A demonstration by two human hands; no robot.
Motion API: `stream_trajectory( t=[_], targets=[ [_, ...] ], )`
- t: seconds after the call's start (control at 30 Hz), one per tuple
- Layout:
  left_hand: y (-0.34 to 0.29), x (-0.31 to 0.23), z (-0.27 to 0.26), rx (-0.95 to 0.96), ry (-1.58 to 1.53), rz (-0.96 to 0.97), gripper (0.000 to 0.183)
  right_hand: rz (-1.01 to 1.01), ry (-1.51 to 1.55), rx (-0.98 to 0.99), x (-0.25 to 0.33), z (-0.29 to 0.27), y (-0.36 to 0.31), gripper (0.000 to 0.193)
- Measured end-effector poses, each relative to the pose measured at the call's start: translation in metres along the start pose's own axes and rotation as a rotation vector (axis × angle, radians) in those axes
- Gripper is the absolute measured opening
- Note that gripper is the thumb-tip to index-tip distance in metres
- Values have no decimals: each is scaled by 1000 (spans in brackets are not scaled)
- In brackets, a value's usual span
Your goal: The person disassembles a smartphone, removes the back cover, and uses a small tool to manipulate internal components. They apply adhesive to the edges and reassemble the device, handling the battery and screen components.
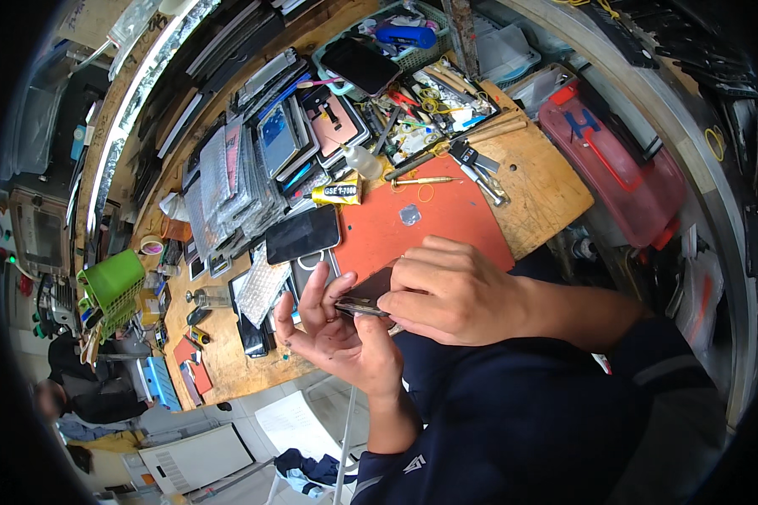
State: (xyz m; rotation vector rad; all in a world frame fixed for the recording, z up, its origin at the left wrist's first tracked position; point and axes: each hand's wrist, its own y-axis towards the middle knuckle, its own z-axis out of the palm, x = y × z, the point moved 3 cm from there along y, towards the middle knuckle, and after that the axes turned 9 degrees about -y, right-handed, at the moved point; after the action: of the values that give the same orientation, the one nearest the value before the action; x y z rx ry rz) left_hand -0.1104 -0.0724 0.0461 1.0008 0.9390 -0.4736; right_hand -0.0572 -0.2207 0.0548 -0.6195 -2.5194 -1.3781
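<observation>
Both of my hands hold a thin dark phone (pixel 370 284) over the near edge of the red-orange work mat (pixel 472 220). It is seen mostly edge-on, and its face is largely hidden. My left hand (pixel 345 345) grips its lower edge between thumb and fingers, palm turned up. From the right, my right hand (pixel 455 290) closes over its other end with bent fingers. Beyond them on the mat lie a small silvery-grey piece (pixel 409 215) and a thin screwdriver (pixel 425 180). Another dark phone (pixel 303 234) lies left of the mat.
Bubble-wrapped panels (pixel 227 181) and tablets (pixel 333 122) are piled at the back left. A yellow tube (pixel 338 193) and a small bottle (pixel 362 162) stand by the mat. Behind is a tray of tools (pixel 429 109). A green basket (pixel 114 282) and another person (pixel 93 387) are far left.
</observation>
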Motion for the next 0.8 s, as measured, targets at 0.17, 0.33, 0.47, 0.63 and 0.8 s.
stream_trajectory(
  t=[0.17,0.33,0.47,0.63,0.8],
  targets=[
    [2,2,-4,-37,3,-33,78,12,-70,68,4,-7,2,11],
    [7,5,-3,-24,11,-2,61,54,-32,77,0,-9,5,11],
    [10,18,-5,17,-5,-33,35,99,-27,79,-8,-17,8,14],
    [5,17,-3,46,163,19,11,138,-1,78,-17,-22,6,16],
    [0,12,-19,11,336,130,9,79,12,108,-9,-12,15,15]
  ],
)
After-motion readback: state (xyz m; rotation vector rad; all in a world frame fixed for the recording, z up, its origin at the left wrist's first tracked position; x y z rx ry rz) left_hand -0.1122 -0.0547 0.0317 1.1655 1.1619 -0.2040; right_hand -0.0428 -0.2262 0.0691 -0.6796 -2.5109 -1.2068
